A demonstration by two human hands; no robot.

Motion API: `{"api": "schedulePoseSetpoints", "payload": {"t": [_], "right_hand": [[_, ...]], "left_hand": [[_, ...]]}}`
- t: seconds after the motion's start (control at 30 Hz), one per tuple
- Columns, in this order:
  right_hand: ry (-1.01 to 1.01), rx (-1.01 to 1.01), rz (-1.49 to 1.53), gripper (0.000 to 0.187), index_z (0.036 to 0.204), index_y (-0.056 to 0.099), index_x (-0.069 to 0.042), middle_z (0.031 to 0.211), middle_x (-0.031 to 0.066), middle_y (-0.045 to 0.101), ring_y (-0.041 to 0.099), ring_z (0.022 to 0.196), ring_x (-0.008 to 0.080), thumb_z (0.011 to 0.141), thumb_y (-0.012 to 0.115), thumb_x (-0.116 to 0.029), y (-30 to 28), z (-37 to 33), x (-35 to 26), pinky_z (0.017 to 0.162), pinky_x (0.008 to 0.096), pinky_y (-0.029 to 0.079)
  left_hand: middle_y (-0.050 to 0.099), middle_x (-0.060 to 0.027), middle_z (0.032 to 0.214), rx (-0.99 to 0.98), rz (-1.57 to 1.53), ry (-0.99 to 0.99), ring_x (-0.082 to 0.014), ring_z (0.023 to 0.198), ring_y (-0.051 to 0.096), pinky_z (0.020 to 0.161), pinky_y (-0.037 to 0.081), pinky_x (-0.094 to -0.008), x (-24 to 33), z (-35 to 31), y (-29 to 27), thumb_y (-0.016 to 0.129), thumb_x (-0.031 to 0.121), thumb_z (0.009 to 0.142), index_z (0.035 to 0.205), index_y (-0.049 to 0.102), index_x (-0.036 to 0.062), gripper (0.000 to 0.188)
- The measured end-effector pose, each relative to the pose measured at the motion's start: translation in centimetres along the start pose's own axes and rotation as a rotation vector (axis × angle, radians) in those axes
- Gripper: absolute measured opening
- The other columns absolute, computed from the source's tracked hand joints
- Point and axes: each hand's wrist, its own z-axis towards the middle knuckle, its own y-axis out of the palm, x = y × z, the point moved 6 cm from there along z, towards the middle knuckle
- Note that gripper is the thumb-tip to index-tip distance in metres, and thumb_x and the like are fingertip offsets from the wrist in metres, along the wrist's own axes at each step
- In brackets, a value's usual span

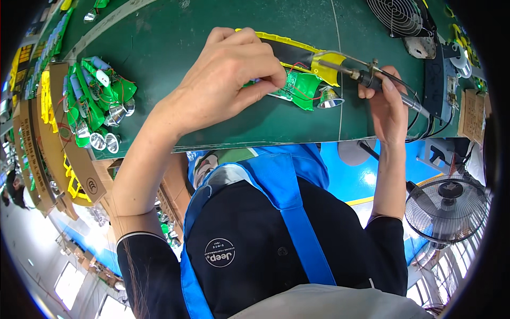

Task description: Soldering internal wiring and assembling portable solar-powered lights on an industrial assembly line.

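Observation:
My left hand (231,72) bends over a green plastic shell half (306,89), thumb and fingertips pinched together at its circuit board (289,85). Whatever lies between those fingertips is hidden. Thin red wires run from the board to a silver cone reflector (330,99) at the shell's right end. Just behind lies a long yellow shell half (330,69), partly covered by my left hand. My right hand (389,101) is closed around a soldering iron (369,80) with a thin metal feed tube along it. The iron points left, over the yellow shell's right end.
On the green table (175,48), a cluster of green shell assemblies (95,98) with reflectors sits at the left. A round fan grille (398,16) and a solder spool (461,59) stand at the far right. A cardboard box (473,114) and a fan (449,207) are beside the table.

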Motion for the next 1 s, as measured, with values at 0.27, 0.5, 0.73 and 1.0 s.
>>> {"api": "schedulePoseSetpoints", "payload": {"t": [0.27, 0.5, 0.73, 1.0], "right_hand": [[0.123, -0.116, -0.264, 0.029, 0.084, 0.050, 0.001, 0.064, 0.0066, 0.050, 0.048, 0.058, 0.0121, 0.081, 0.057, -0.027, 1.6, 1.7, -0.4, 0.059, 0.0252, 0.041], [0.123, -0.165, -0.381, 0.028, 0.082, 0.050, 0.000, 0.062, 0.0068, 0.055, 0.053, 0.055, 0.0114, 0.079, 0.060, -0.026, 2.5, 1.8, -0.2, 0.058, 0.0229, 0.042], [0.139, -0.156, -0.392, 0.027, 0.083, 0.051, 0.001, 0.060, 0.0071, 0.056, 0.054, 0.055, 0.0114, 0.079, 0.060, -0.024, 2.5, 1.7, -0.1, 0.062, 0.0242, 0.044], [0.113, -0.094, -0.338, 0.031, 0.087, 0.051, 0.002, 0.065, 0.0100, 0.057, 0.056, 0.055, 0.0140, 0.081, 0.060, -0.026, 1.8, 1.1, 0.3, 0.071, 0.0273, 0.048]], "left_hand": [[0.051, -0.0021, 0.075, -0.099, 0.212, -0.012, -0.0210, 0.079, 0.052, 0.083, 0.037, -0.0364, 0.8, 0.5, 1.0, 0.064, 0.003, 0.065, 0.075, 0.055, 0.0089, 0.015], [0.052, -0.0066, 0.072, -0.115, 0.231, -0.020, -0.0240, 0.077, 0.054, 0.086, 0.040, -0.0388, 0.7, 0.6, 1.0, 0.062, 0.003, 0.065, 0.071, 0.056, 0.0060, 0.009], [0.053, -0.0074, 0.069, -0.088, 0.222, -0.019, -0.0238, 0.076, 0.056, 0.086, 0.040, -0.0392, 0.5, 0.7, 0.9, 0.062, 0.004, 0.065, 0.068, 0.057, 0.0050, 0.005], [0.053, -0.0068, 0.069, -0.075, 0.196, -0.034, -0.0232, 0.076, 0.056, 0.086, 0.040, -0.0390, 0.3, 0.7, 0.8, 0.063, 0.005, 0.066, 0.068, 0.057, 0.0055, 0.006]]}}
